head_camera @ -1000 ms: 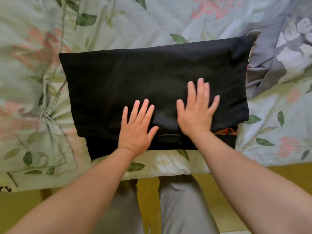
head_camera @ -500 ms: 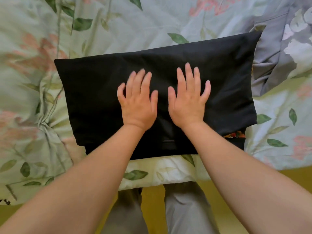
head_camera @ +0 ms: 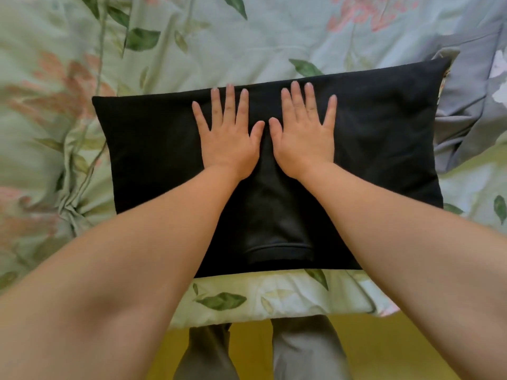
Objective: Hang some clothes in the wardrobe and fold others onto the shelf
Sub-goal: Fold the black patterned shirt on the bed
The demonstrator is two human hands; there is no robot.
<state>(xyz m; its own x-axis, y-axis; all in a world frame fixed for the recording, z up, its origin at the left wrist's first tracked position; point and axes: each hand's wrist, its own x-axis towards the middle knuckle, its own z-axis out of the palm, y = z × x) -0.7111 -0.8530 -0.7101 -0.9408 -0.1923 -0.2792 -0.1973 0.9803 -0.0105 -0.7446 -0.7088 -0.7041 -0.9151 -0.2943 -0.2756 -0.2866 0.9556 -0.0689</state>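
Head view: slid forward since a moment ago, from near hem to far edge of the black folded garment (head_camera: 384, 138), pressing with left hand (head_camera: 227, 144) and right hand (head_camera: 303, 138), fingers straight, spread, gripping nothing. Probably smoothing almost finished, shelf next. Counted: one black garment on the floral bedcover (head_camera: 192, 45), one grey garment (head_camera: 472, 105) touching its right end, two hands.

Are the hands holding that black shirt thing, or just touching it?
Nothing is held. The left hand and right hand lie flat, fingers spread, on the folded black garment, near its far edge.
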